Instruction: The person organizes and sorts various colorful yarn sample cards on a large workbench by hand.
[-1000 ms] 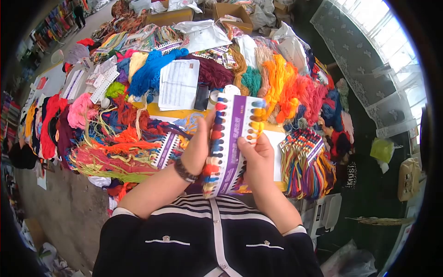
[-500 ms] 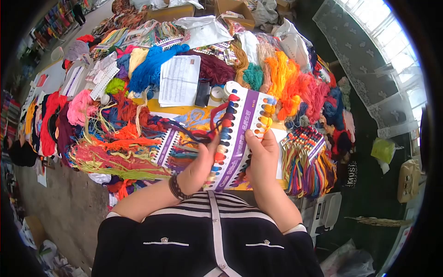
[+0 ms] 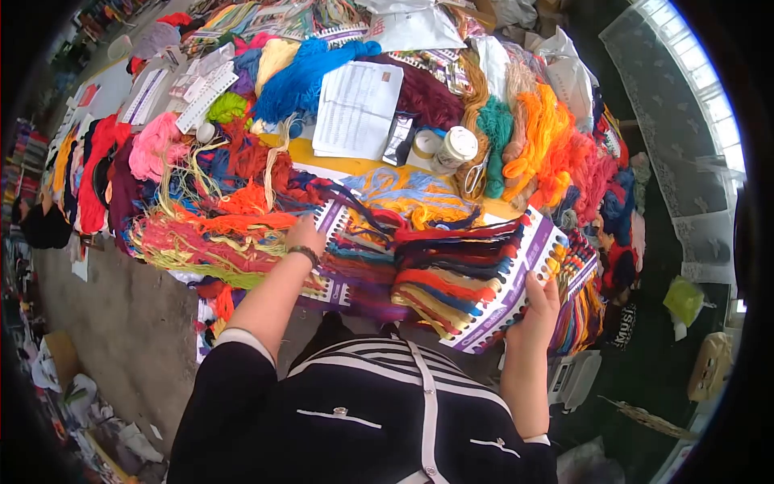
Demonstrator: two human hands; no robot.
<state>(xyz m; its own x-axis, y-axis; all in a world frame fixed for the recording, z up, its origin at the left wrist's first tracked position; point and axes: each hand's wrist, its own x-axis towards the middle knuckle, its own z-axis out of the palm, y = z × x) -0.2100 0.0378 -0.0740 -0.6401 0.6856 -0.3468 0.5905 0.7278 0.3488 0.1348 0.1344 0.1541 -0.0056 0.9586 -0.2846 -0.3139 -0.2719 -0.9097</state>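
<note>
A white and purple thread card is tilted near the table's front right, with rows of red, navy, orange and cream threads hanging from its left edge. My right hand grips its right edge, thumb on top. My left hand is at the upper left end of a second card, over the orange and dark threads; its fingertips are too small to make out. A dark bracelet is on the left wrist.
Behind lie printed sheets, a phone, a tape roll, a lidded cup and scissors. Loose orange and pink yarn covers the left; orange skeins and more cards with threads are at the right.
My hands have moved apart, the left one leftward and the right one rightward with the card. The card's threads now lie spread to its left. The view has shifted, and the cup is now visible.
</note>
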